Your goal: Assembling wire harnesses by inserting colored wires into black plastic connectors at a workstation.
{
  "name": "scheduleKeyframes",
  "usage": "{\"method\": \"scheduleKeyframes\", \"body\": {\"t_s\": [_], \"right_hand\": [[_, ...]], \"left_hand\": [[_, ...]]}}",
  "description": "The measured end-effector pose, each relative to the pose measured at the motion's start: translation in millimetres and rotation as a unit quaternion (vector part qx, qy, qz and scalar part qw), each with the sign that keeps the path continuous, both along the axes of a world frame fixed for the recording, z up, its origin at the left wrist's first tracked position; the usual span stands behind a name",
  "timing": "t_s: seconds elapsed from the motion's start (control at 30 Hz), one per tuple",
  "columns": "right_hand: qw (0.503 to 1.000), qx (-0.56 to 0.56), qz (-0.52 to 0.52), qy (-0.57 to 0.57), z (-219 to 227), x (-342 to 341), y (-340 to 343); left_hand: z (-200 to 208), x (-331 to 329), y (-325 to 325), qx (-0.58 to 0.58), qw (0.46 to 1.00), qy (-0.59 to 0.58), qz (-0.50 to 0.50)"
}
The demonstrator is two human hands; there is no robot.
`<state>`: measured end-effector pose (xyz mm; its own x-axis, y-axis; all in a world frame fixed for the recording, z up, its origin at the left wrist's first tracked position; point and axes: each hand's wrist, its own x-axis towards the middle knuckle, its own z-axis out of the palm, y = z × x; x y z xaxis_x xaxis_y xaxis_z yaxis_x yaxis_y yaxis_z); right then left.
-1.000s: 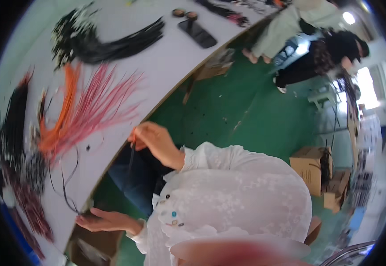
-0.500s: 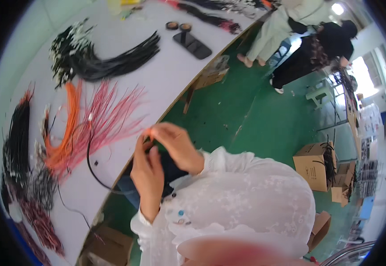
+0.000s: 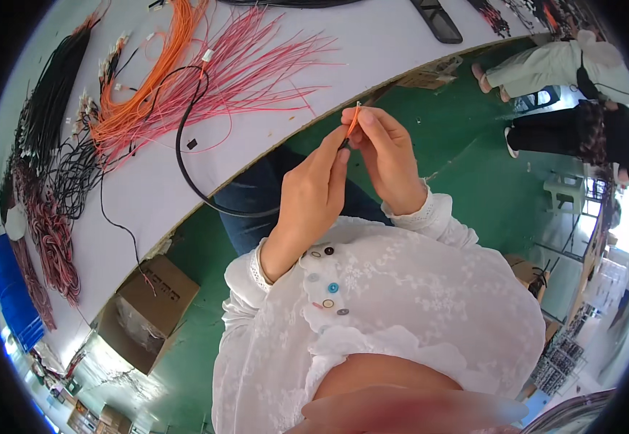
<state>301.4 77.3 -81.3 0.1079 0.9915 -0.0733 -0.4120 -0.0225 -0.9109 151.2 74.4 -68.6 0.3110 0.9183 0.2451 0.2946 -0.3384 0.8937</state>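
Observation:
A thick black cable (image 3: 206, 198) loops off the table and runs under my left wrist; its far end bears a white connector (image 3: 207, 56). My left hand (image 3: 311, 184) is closed in a pinch on the cable's dark near end. From that end, short orange wires (image 3: 354, 121) stick up. Thumb and fingers of my right hand (image 3: 390, 155) pinch these wires close to their tips. Both hands are held almost together, just off the table edge, above my lap.
Pink wires (image 3: 257, 79) and orange wires (image 3: 157, 76) lie fanned on the white table (image 3: 257, 134). Black wire bundles (image 3: 54, 98) lie at the left, a phone (image 3: 437, 20) at the far edge. An open carton (image 3: 144, 311) stands below. Two people are beyond the table at the right.
The whole view has shifted, so the table sits higher in the picture. My hands have turned a little, and the orange wires now show plainly between my fingers.

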Motion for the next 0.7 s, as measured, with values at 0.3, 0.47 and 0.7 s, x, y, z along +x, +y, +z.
{"method": "scheduleKeyframes", "body": {"t_s": [0.3, 0.47, 0.7], "right_hand": [[0.998, -0.019, 0.057, 0.025, -4.4, -2.3, -8.7], [0.997, 0.062, 0.044, -0.029, -0.1, 3.1, -2.9], [0.961, 0.051, 0.036, 0.269, 13.9, 55.1, 21.6]], "left_hand": [[-11.4, -1.8, 1.5, 0.069, 0.997, -0.004, 0.035], [-7.2, -15.4, -12.7, 0.061, 0.989, 0.128, 0.051], [-17.2, -74.6, -18.6, 0.3, 0.901, 0.281, 0.142]]}}
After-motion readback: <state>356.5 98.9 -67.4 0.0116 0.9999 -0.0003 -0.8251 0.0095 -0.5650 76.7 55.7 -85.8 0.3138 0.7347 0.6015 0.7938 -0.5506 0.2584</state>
